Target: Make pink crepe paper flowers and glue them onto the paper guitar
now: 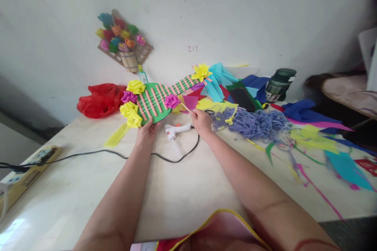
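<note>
A green paper guitar craft [159, 100] with pink strips and yellow and magenta paper flowers lies on the table. My left hand [146, 131] grips its lower edge, fingers closed on it. My right hand [201, 119] pinches a thin stick whose far end carries a magenta paper flower [172, 101] over the guitar's body. A white glue gun [177, 129] lies on the table between my hands, its black cord [123, 155] trailing left.
A red plastic bag [100, 100] sits at the back left. Purple yarn [253, 123], coloured paper scraps [318, 133], a phone [243, 99] and a dark green jar [278, 84] crowd the right. A power strip [26, 168] lies at the left edge. A flower craft [123, 41] hangs on the wall.
</note>
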`<state>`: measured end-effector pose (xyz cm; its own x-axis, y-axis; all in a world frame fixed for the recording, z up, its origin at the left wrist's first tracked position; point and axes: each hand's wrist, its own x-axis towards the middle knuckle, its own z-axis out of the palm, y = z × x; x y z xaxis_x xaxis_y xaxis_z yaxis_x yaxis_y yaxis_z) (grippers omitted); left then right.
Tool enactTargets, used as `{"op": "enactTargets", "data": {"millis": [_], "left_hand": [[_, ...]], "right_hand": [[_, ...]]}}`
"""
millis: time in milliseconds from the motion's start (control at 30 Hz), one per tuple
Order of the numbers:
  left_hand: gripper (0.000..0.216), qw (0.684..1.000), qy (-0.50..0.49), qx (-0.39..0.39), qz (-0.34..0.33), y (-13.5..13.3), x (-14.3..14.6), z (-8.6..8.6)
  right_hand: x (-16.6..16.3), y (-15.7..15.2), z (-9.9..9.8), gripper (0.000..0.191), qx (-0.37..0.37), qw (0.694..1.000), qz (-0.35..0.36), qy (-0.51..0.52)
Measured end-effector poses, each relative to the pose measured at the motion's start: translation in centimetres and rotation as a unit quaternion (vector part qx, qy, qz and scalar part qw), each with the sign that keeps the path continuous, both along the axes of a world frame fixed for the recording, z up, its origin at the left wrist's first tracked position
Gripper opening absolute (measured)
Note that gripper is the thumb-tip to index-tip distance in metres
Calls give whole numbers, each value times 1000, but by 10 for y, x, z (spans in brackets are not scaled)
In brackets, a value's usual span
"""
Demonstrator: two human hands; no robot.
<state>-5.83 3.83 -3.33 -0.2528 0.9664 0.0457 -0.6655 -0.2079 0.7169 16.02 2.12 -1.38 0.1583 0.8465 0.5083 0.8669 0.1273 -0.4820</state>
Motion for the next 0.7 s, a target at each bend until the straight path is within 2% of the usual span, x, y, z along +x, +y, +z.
{"op": "enactTargets", "data": {"millis": [433,700], "left_hand": [[46,1000,12,-14,0,-2,2,2],[41,1000,9,-3,-3,1,0,-1]], "right_hand": [[0,0,1,28,-18,1000,-3,-13],[-3,-1,2,28,-28,999,-12,-17]]}}
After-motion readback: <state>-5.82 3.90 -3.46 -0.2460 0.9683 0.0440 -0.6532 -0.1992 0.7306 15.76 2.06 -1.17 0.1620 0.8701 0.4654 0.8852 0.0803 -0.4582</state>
